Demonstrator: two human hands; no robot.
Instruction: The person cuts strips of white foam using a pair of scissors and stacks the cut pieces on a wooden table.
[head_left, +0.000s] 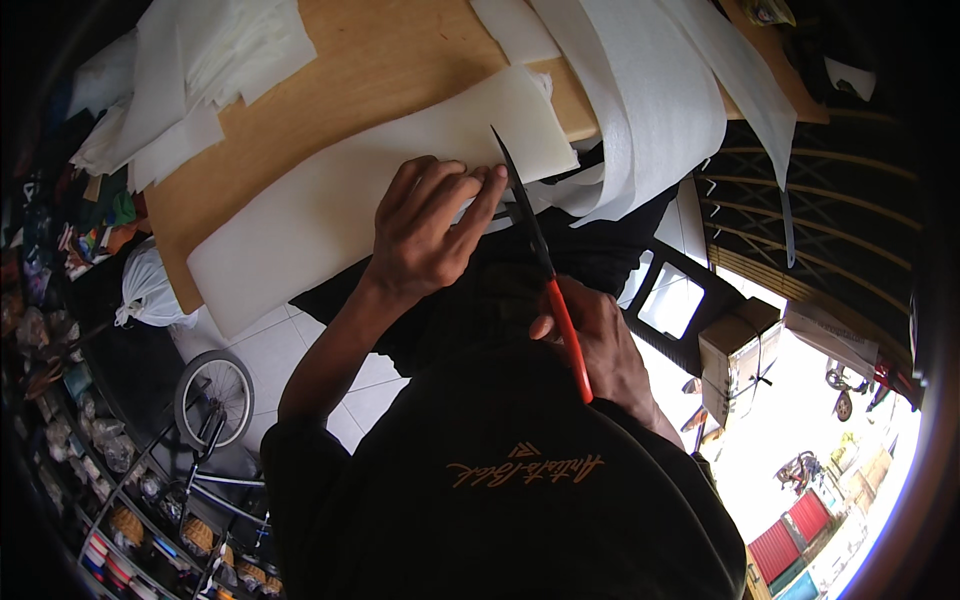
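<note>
A long white sheet (330, 185), seemingly a stack of thin layers, lies along the near edge of the table. My left hand (430, 225) is closed at its near edge, fingers bent over the sheet beside the blades. My right hand (605, 345) grips a pair of scissors (537, 240) with black blades and red handles. One blade lies over the sheet, its tip pointing away from me, close to my left fingertips. The other blade is mostly hidden, as are several right-hand fingers.
The brown table (385, 55) also bears a pile of white sheets (235, 50) at the far left. Long white strips (650, 110) droop off its right side. A white plastic bag (150, 285), a bicycle wheel (213, 400) and a tied cardboard box (735, 355) stand around.
</note>
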